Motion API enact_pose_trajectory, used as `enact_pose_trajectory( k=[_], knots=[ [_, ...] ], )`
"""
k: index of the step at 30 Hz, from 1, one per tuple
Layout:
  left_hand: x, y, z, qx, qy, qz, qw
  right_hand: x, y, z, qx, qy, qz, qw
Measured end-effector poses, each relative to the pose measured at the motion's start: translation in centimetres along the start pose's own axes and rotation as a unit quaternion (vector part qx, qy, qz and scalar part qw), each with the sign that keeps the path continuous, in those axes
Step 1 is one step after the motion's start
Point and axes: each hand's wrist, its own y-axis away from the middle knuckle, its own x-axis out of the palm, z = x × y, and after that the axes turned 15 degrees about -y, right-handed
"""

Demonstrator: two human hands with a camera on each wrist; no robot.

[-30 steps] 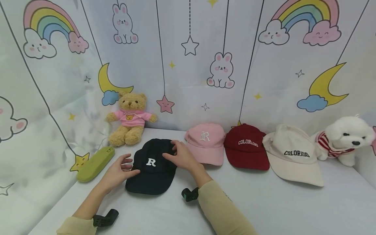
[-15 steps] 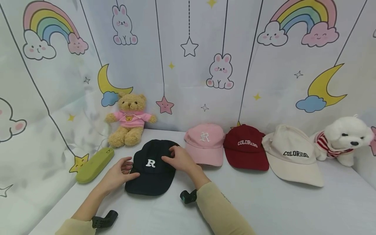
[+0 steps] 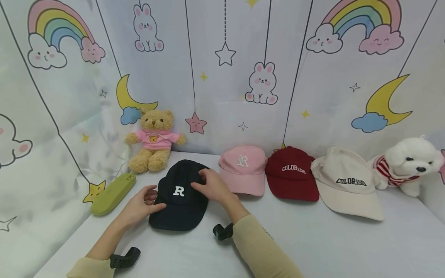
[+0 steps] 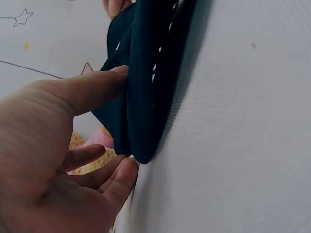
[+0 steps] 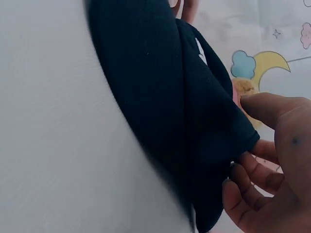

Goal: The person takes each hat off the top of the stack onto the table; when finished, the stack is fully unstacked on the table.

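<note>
A black baseball cap (image 3: 179,197) with a white letter R lies on the white table, its brim toward me. At the cap's left edge my left hand (image 3: 138,206) holds it, thumb on the side where brim meets crown. In the left wrist view the fingertips (image 4: 127,170) reach the cap's lower corner. My right hand (image 3: 215,187) grips the upper right edge of the crown. From the right wrist, its fingers (image 5: 243,187) curl behind the rim, with the thumb in front close to the fabric. The crown's back is hidden.
Right of the black cap, a pink cap (image 3: 242,179), a dark red cap (image 3: 291,183) and a cream cap (image 3: 347,193) stand in a row, then a white plush dog (image 3: 413,162). Behind left sit a teddy bear (image 3: 153,143) and a green glasses case (image 3: 112,195).
The black cap's crown stands a little taller at the back than half a second ago. My right hand has slid slightly down and left from its position a second ago; the left hand barely moved.
</note>
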Motion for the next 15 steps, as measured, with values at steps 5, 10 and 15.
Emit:
enact_pose_trajectory(
  k=[5, 10, 15],
  knots=[
    [-0.1, 0.0, -0.2, -0.021, -0.032, -0.008, 0.9992, -0.2, 0.1, 0.6, -0.019, -0.006, -0.007, 1.000],
    [-0.3, 0.0, -0.3, -0.043, -0.048, -0.005, 0.9979, -0.3, 0.2, 1.2, -0.047, -0.003, -0.017, 0.999],
    [-0.3, 0.1, -0.4, -0.045, -0.048, -0.010, 0.9978, -0.4, 0.2, 1.5, -0.053, -0.003, -0.020, 0.998]
  ],
)
